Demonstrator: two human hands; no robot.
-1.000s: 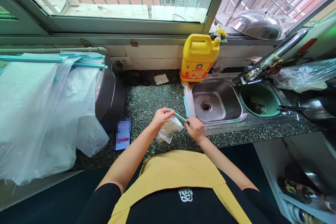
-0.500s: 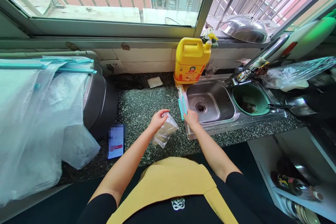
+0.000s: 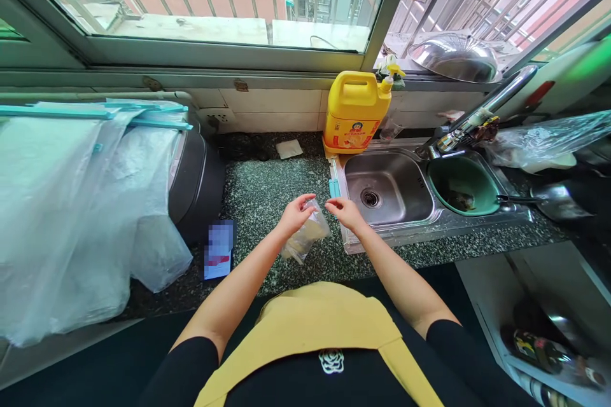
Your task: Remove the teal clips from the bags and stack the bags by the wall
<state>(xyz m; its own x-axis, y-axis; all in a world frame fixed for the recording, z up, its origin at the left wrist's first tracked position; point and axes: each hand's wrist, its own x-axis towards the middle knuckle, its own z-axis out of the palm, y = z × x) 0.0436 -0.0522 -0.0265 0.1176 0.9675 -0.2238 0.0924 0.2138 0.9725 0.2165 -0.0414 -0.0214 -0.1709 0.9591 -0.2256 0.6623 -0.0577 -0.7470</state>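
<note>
My left hand (image 3: pixel 296 215) pinches the top edge of a small clear plastic bag (image 3: pixel 308 238). The bag hangs crumpled over the speckled countertop (image 3: pixel 267 184), and something pale shows inside it. My right hand (image 3: pixel 347 213) is closed, its thumb and fingertips together, just right of the bag's top. I cannot make out whether anything is between those fingertips. Just behind the right hand, a light blue strip (image 3: pixel 334 188) lies at the left rim of the metal sink (image 3: pixel 391 184).
A yellow jug (image 3: pixel 356 111) with a pump bottle behind stands at the sink's back left corner. The right basin holds a green bowl (image 3: pixel 458 187). On the left are a plastic-covered stack (image 3: pixel 71 203), a black appliance (image 3: pixel 205 184) and a phone (image 3: pixel 219 249).
My right hand has moved left, away from the blue strips at the sink rim, to beside the bag. My left hand keeps hold of the bag. The view has shifted slightly.
</note>
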